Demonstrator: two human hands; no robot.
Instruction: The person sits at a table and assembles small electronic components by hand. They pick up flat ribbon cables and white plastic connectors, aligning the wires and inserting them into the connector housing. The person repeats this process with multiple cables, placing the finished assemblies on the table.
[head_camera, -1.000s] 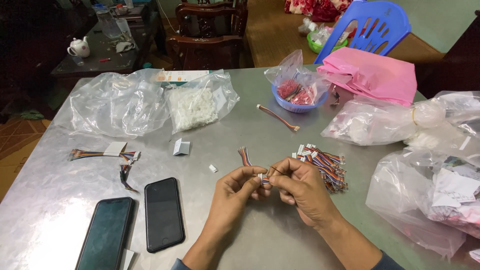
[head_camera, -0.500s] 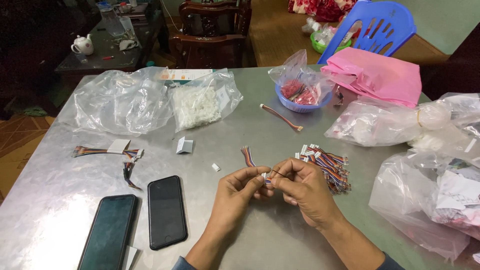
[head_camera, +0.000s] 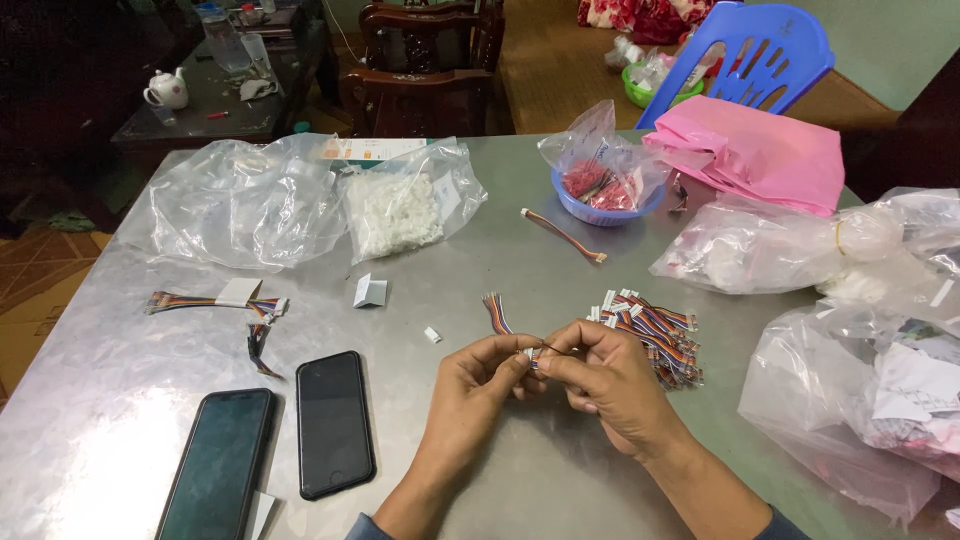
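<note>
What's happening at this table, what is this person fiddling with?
A person at a grey metal table holds a short multicoloured ribbon cable between both hands, left hand and right hand pinching it at a small white connector. A pile of similar cables lies just beyond the right hand, two dark phones to the left.

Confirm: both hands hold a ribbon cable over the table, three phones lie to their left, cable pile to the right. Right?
Not quite. The head view shows two phones, not three. The rest stands: left hand and right hand pinch a ribbon cable over the table, cable pile to the right.
</note>
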